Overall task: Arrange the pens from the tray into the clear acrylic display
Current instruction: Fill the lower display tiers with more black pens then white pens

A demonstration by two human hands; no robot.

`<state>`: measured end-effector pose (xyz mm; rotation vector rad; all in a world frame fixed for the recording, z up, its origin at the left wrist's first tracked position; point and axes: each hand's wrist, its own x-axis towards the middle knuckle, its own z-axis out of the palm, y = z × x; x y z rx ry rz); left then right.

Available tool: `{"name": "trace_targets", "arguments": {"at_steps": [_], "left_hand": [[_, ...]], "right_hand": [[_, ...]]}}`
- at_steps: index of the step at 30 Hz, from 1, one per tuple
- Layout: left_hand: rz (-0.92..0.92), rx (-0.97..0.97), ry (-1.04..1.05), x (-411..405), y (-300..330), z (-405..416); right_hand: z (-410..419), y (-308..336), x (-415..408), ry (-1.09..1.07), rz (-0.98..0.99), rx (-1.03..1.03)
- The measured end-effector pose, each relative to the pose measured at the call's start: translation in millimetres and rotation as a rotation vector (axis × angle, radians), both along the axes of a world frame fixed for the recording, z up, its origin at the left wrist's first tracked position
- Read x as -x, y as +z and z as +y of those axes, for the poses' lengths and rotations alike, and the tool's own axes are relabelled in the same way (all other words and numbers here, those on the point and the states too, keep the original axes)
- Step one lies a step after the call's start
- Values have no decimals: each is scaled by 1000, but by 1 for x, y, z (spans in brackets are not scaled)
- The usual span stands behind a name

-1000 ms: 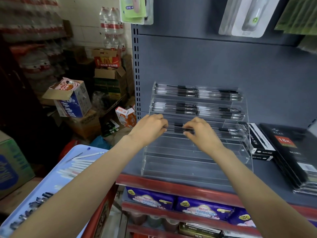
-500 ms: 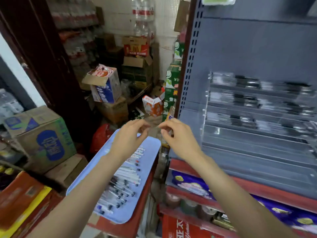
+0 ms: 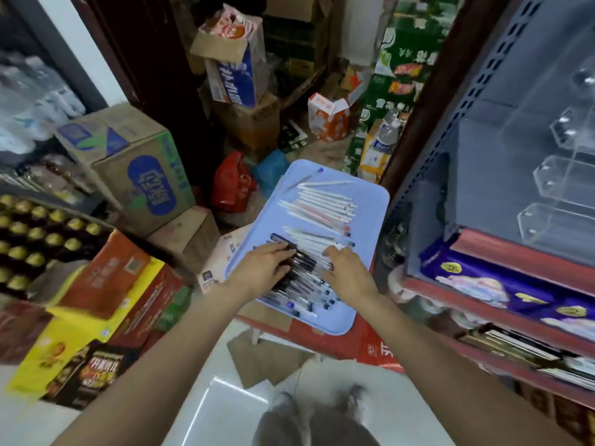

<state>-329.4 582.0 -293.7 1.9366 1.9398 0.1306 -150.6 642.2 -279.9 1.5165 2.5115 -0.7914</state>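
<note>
A light blue tray (image 3: 370,201) rests on red boxes to the left of the shelf. White pens (image 3: 322,202) lie across its far half and black pens (image 3: 306,278) across its near half. My left hand (image 3: 267,268) lies fingers down on the left ends of the black pens. My right hand (image 3: 346,268) rests on their right ends, fingers curled over them. Whether either hand has closed around a pen is not visible. The clear acrylic display (image 3: 560,185) stands on the grey shelf at the right edge, only its left end showing.
Cardboard boxes (image 3: 135,169) and a red bag (image 3: 233,185) crowd the floor to the left and behind the tray. The shelf's red front edge (image 3: 502,252) runs along the right, with purple packs (image 3: 483,281) below it. White floor tiles lie beneath my arms.
Both hands left the acrylic display, swung left and down, and now rest on the black pens in the tray. My view turned from the shelf to the tray.
</note>
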Motion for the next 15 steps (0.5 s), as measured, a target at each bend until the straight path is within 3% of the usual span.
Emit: {"name": "trace_targets", "arguments": {"at_steps": [10, 15], "left_hand": [[54, -63, -79, 7, -8, 8], [-20, -140, -50, 6, -6, 10]], "right_hand": [[12, -2, -2, -45, 63, 65], [13, -4, -8, -138, 122, 90]]}}
